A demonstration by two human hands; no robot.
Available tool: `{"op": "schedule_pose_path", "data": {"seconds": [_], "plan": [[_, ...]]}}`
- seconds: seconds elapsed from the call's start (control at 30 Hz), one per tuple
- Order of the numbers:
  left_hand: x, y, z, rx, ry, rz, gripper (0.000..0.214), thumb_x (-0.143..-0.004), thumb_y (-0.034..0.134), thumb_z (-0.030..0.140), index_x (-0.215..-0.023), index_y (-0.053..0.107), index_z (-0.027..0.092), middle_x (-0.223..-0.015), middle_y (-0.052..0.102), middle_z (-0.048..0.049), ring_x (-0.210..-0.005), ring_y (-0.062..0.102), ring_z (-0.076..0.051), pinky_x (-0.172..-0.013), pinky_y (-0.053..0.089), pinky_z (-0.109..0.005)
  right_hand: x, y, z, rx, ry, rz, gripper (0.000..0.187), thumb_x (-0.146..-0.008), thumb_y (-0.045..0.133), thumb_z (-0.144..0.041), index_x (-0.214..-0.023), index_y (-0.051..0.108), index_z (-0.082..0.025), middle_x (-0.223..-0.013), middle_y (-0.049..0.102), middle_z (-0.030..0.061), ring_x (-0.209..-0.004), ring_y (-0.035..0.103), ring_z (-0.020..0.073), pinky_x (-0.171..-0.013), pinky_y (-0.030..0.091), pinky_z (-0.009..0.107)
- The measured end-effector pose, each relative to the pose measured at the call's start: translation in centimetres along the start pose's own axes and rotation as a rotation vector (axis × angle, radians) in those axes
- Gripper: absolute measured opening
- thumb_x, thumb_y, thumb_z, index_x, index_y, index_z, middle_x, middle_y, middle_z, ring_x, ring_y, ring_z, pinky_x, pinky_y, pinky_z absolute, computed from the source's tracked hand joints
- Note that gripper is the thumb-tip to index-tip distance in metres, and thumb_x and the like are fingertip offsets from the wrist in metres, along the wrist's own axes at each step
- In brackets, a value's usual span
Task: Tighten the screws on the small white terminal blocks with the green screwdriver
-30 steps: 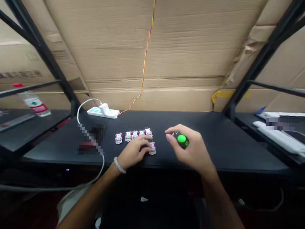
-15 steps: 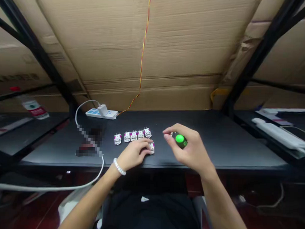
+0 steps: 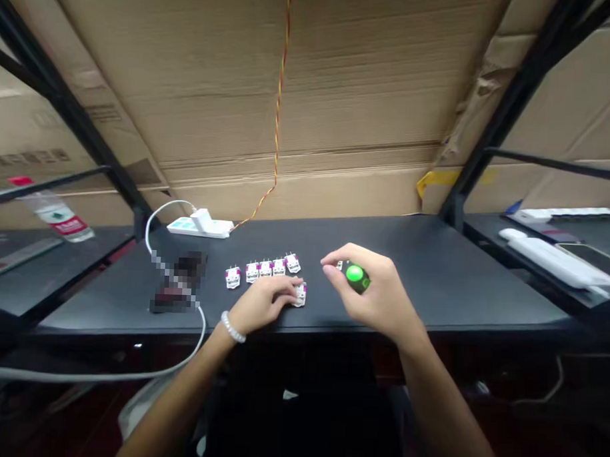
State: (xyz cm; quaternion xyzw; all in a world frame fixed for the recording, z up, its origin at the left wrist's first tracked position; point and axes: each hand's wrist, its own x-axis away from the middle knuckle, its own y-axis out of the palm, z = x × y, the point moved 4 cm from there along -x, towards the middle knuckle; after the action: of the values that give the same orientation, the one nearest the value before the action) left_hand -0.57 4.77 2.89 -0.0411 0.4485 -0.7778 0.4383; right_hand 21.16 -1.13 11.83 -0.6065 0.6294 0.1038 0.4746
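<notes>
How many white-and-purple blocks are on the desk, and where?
6: one block apart at the left; three in a row; one just right of them; one at the fingertips of the left hand. That hand may hide more.

A bracelet (image 3: 232,328) goes around my left wrist, close to the front edge of the table (image 3: 418,272). It is whitish and shiny, with bumps like little beads. My left hand (image 3: 260,305) and right hand (image 3: 379,292) are bare. My arms (image 3: 442,386) are bare too, as far as they show. Below the table, my clothes (image 3: 311,425) look black, with one small, pointy white mark (image 3: 290,394).
</notes>
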Motion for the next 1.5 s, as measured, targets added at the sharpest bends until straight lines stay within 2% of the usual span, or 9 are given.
{"op": "schedule_pose_path", "data": {"seconds": [0.27,0.87,1.23,1.5], "plan": [[0.29,-0.2,0.29,-0.118,0.111,-0.041,0.019,-0.101,0.06,0.015,-0.092,0.076,0.02,-0.131,0.078,-0.0098,-0.124,0.074,-0.025,-0.11,0.057,-0.041,0.05,0.06,0.09,-0.003,0.002,0.004,0.007,-0.096,0.066,-0.018,-0.094,0.072,-0.02,-0.088,0.076,0.0022,-0.08,0.072,0.0164,-0.077,0.055,0.027],[0.39,-0.59,0.14,-0.151,0.155,-0.064,0.019,-0.1,0.059,0.018,-0.09,0.075,0.021,-0.143,0.072,-0.0093,-0.129,0.072,-0.026,-0.111,0.058,-0.042,-0.07,0.03,0.22,-0.024,0.0,-0.002,0.008,-0.096,0.066,-0.017,-0.094,0.072,-0.02,-0.088,0.075,0.0015,-0.081,0.072,0.0153,-0.077,0.054,0.027],[0.37,-0.38,-0.25,-0.121,0.144,-0.05,0.018,-0.102,0.061,0.023,-0.093,0.076,0.021,-0.133,0.077,-0.0103,-0.124,0.073,-0.026,-0.111,0.057,-0.043,-0.06,-0.21,0.09,-0.028,0.001,0.028,0.006,-0.095,0.067,-0.017,-0.094,0.072,-0.02,-0.088,0.075,0.0013,-0.08,0.071,0.0152,-0.078,0.054,0.027],[0.43,-0.28,0.08,-0.121,0.164,-0.048,0.016,-0.101,0.06,0.019,-0.093,0.073,0.021,-0.13,0.078,-0.0093,-0.122,0.074,-0.024,-0.108,0.058,-0.042,-0.12,-0.35,-0.03,-0.053,0.026,0.042,0.005,-0.096,0.065,-0.02,-0.096,0.07,-0.021,-0.088,0.073,0.0018,-0.08,0.07,0.017,-0.079,0.055,0.03]]}}
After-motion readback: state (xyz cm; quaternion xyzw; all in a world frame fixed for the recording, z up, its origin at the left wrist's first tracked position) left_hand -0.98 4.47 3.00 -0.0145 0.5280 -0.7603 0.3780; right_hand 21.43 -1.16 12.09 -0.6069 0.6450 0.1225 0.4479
